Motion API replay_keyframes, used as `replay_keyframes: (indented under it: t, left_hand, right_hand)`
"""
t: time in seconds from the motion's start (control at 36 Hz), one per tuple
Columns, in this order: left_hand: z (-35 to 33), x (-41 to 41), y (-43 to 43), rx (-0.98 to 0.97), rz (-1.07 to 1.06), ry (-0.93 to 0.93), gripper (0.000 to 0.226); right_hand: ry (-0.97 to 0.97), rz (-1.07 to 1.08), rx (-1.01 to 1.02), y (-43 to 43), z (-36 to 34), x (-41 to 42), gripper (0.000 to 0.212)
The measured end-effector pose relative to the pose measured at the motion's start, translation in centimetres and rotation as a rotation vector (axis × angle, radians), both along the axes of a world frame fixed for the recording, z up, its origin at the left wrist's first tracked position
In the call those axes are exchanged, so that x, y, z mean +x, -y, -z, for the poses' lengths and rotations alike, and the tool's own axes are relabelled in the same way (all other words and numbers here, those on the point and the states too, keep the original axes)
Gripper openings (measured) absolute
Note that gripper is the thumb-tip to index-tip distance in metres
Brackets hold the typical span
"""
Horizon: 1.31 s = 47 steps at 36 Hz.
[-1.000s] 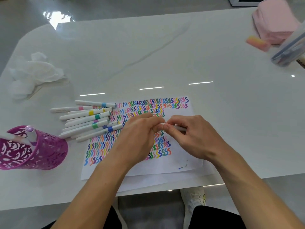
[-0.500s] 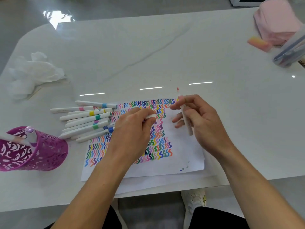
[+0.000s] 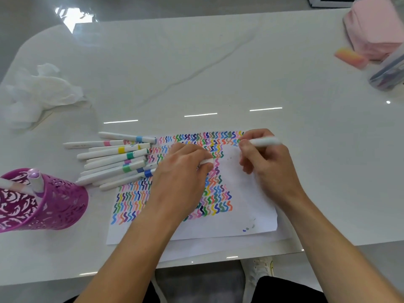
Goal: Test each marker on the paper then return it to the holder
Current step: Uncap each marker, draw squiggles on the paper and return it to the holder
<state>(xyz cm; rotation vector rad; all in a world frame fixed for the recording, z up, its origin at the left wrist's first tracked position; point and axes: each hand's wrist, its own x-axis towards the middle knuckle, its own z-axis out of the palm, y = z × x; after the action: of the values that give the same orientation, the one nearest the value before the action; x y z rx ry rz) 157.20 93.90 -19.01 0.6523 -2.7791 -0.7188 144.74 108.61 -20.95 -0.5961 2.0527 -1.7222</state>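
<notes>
Fingers of the right hand [image 3: 270, 165] are pinching the marker [image 3: 264, 141] at the far edge of the paper [image 3: 251, 211]; left hand [image 3: 183, 178] fingers are gripping, seemingly, its cap [image 3: 206, 161].

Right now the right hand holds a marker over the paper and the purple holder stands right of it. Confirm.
Wrong side: the head view shows the purple holder left of the paper. The right hand does hold a marker over it.
</notes>
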Motion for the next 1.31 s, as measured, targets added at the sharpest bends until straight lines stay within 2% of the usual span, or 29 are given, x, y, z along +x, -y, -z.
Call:
replay_keyframes:
  t: [0.17, 0.61, 0.97, 1.31]
  left_hand:
    - [0.4, 0.0, 0.1, -0.013, 0.026, 0.027, 0.017]
    - [0.6, 0.3, 0.3, -0.011, 0.051, 0.052, 0.015]
    - [0.7, 0.3, 0.3, -0.007, 0.046, 0.061, 0.017]
    - [0.9, 0.2, 0.2, -0.020, 0.019, 0.059, 0.017]
  right_hand:
    - [0.128, 0.042, -0.079, 0.6, 0.5, 0.0, 0.007]
    - [0.042, 0.105, 0.026, 1.2, 1.2, 0.5, 0.026]
    - [0.019, 0.104, 0.069, 1.4, 1.7, 0.3, 0.021]
    - [0.012, 0.094, 0.083, 1.4, 1.4, 0.6, 0.026]
